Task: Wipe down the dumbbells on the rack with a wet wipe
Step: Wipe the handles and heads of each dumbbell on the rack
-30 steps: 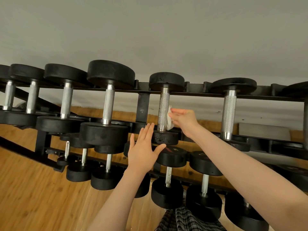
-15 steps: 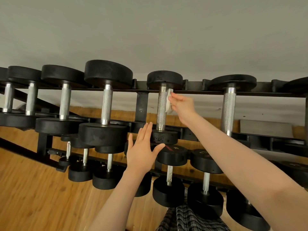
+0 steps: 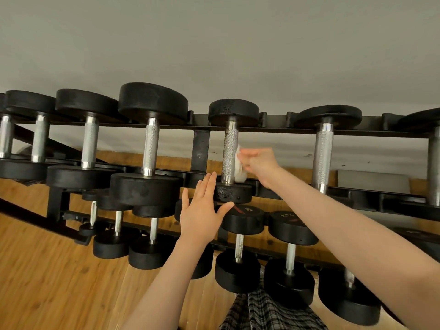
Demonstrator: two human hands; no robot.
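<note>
Lower now, right hand pinches white wipe against knurled handle; left hand spread.

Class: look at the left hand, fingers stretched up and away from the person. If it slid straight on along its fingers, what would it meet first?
Probably the near black head of the small dumbbell being wiped: the left hand already has its fingertips at that head's left edge. Depth is unclear.

Single head-worn wide-angle view, aimed forward and down at the rack from close range; upper rail and lower tier are taken in, floor beneath.
</note>
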